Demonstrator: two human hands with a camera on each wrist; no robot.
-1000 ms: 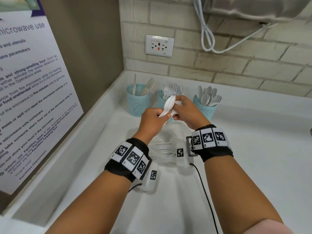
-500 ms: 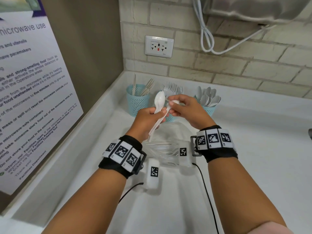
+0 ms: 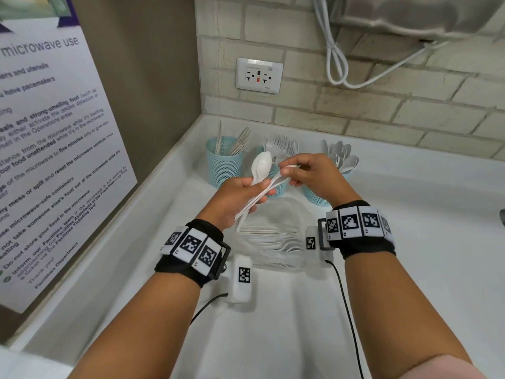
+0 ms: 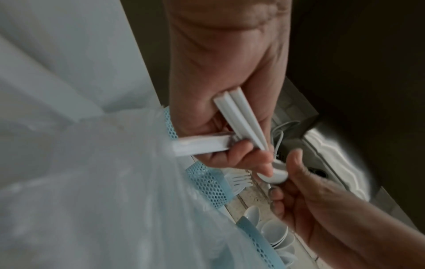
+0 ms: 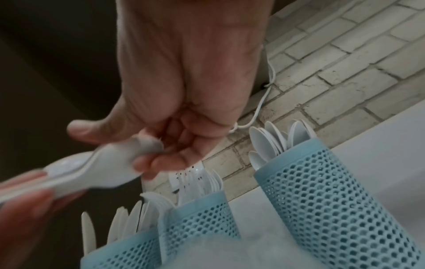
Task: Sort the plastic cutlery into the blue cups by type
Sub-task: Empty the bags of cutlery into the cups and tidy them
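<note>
Gripping smooth white plastic spoons (image 3: 261,170)

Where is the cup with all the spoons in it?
In the head view, the spoon cup stands on the right end of the row of three blue cups, by the brick wall, partly hidden behind the right hand.

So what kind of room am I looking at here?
Probably an office break room or shared kitchenette: a microwave-use notice signed by a facilities department hangs beside a white counter, and blue cups of plastic cutlery stand below a wall outlet.
</note>
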